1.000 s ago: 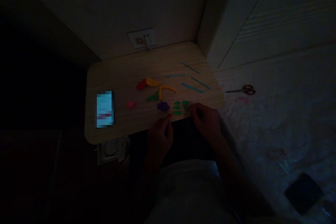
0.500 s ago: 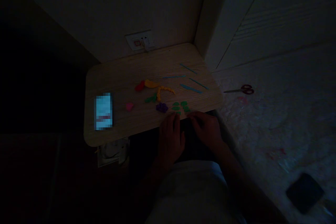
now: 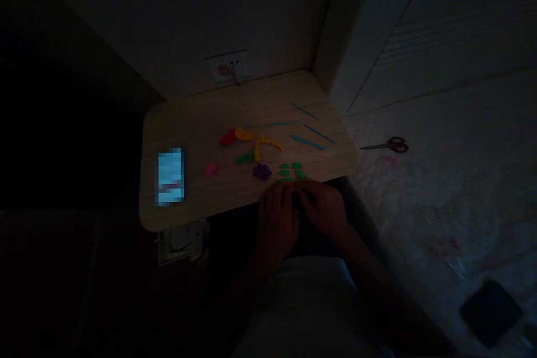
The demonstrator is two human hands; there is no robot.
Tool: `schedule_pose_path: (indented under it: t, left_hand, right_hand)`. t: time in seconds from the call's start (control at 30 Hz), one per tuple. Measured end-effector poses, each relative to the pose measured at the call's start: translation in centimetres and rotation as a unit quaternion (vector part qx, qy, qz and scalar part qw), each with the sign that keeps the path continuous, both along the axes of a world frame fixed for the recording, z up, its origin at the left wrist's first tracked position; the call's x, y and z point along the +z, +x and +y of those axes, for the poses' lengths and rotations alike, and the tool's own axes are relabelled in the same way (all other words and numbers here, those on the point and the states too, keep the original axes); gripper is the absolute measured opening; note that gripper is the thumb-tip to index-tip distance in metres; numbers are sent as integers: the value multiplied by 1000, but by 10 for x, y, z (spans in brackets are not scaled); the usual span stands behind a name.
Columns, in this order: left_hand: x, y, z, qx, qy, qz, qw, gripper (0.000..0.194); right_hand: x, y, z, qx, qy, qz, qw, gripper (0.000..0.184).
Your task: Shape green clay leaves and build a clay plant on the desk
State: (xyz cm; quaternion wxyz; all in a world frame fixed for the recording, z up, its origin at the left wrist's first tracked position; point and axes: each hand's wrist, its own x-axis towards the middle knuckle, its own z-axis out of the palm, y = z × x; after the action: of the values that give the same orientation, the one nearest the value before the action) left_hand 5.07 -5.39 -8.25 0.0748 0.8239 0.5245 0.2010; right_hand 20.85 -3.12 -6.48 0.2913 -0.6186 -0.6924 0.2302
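Note:
My left hand (image 3: 277, 215) rests at the near edge of the wooden table, its fingers curled together. Close on its right is my right hand (image 3: 322, 206), fingers bent and the tips almost meeting those of the left. Whatever lies between the fingertips is too dark and small to make out. Just beyond them sit several small green leaf-shaped clay pieces (image 3: 284, 173). A purple clay flower shape (image 3: 262, 172) is to their left. Farther back lie a yellow clay piece (image 3: 245, 134), a thin beaded yellow strand (image 3: 271, 142), a red lump (image 3: 227, 137), a green piece (image 3: 244, 157) and a pink lump (image 3: 211, 169).
Several blue modelling tools (image 3: 307, 142) lie at the table's (image 3: 188, 123) right. A lit phone (image 3: 170, 177) is at the left. Scissors (image 3: 385, 145) rest on the pale sheet beyond the right edge, with a dark square object (image 3: 490, 312) nearer. A wall socket (image 3: 227, 67) is behind.
My right hand has moved left, bringing its fingertips close to those of my left hand. The whole view has shifted slightly.

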Motion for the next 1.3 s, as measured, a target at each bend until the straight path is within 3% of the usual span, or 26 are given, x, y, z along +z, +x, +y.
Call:
schedule_pose_path:
  t: [0.37,0.67,0.93,1.3]
  left_hand:
    - [-8,-18,-2,-8,30,-98,995,52]
    - [-4,-21,-1,41,29,-17,999,55]
    - [-2,-21,1,51,12,-8,999,55]
    - [3,-17,4,44,-3,27,999,54]
  right_hand:
    - [-1,-1,-2,-8,-4,-38,999,31]
    - [4,-5,-1,17,-6,-87,996,38]
    - [9,-13,-5,-8,-27,-132,991,37]
    - [-3,-4,-6,1,0,-75,997,40]
